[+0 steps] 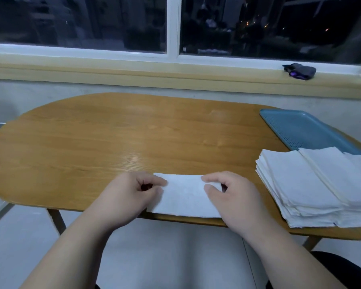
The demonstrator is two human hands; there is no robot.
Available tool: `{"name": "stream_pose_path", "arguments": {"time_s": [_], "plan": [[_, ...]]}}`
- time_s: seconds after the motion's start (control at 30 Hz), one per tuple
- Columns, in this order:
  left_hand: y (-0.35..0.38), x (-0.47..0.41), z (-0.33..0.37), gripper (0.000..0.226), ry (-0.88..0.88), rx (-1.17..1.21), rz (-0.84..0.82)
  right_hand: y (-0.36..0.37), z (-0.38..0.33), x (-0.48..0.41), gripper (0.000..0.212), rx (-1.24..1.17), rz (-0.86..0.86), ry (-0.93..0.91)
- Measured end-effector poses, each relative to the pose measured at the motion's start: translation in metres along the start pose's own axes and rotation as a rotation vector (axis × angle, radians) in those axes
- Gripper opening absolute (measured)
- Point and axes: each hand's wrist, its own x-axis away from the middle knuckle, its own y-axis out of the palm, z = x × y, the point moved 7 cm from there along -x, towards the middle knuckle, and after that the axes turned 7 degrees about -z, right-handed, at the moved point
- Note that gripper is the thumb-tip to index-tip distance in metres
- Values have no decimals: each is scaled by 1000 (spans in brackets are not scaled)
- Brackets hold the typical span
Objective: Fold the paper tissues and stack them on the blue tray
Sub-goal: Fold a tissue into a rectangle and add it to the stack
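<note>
Dim, bluish indoor light; glare streak on table [133, 159]; wide-angle edge bowing.

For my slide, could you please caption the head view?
Left hand and right hand pinch the tissue; stack and blue tray lie alongside.

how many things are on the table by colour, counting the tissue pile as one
white: 2, the single tissue pinched by the left hand and the right hand, and the tissue pile
blue: 1, the tray
total: 3
</note>
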Motion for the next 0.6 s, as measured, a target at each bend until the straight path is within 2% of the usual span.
{"name": "stream_pose_path", "arguments": {"time_s": [0.4,0.47,0.53,0.6], "plan": [[1,-17,-1,17,67,-377,18,21,5,-19,29,409,-38,-97],[-2,-16,0,17,75,-382,36,22,1,-21,38,493,-76,-111],[-1,-17,1,24,67,-437,25,27,-3,-26,47,554,-162,-134],[1,-20,2,38,56,-533,8,30,-9,-31,45,588,-220,-163]]}}
